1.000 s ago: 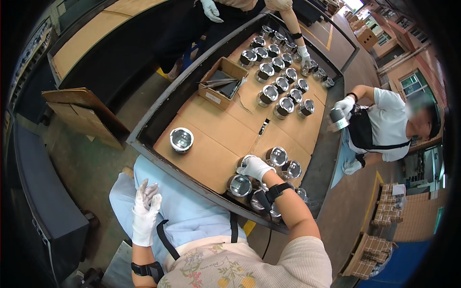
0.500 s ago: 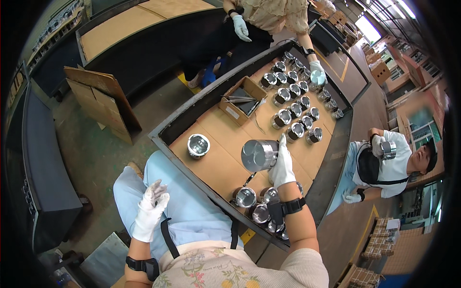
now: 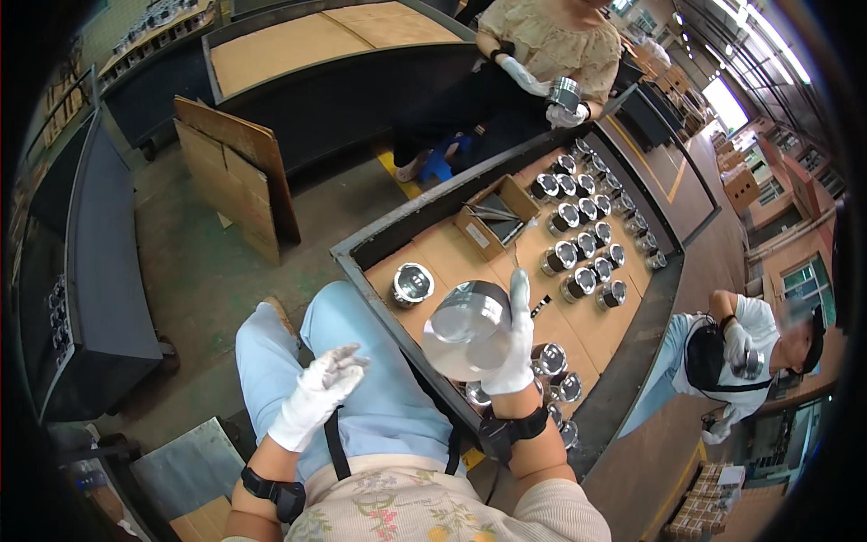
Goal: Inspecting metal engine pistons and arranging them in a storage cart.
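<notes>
My right hand, in a white glove, grips a shiny metal piston by its side above the near edge of the table. The piston's smooth round end is tilted towards me. My left hand, also gloved in white, hovers over my lap with its fingers loosely stretched and nothing in them. A single piston stands on the cardboard-lined table to the left of the held one. Just beyond my right hand and wrist, several more pistons stand close together, partly covered by my arm.
Rows of pistons fill the table's far part. An open cardboard box holds dark flat pieces. A raised dark rim borders the table. Across it, a co-worker holds a piston; another person at right also has one. Folded cardboard leans at left.
My right hand has brought the piston nearer to me and turned its flat end upward. My left hand has moved right and up. The far co-worker has lifted a piston off the table.
</notes>
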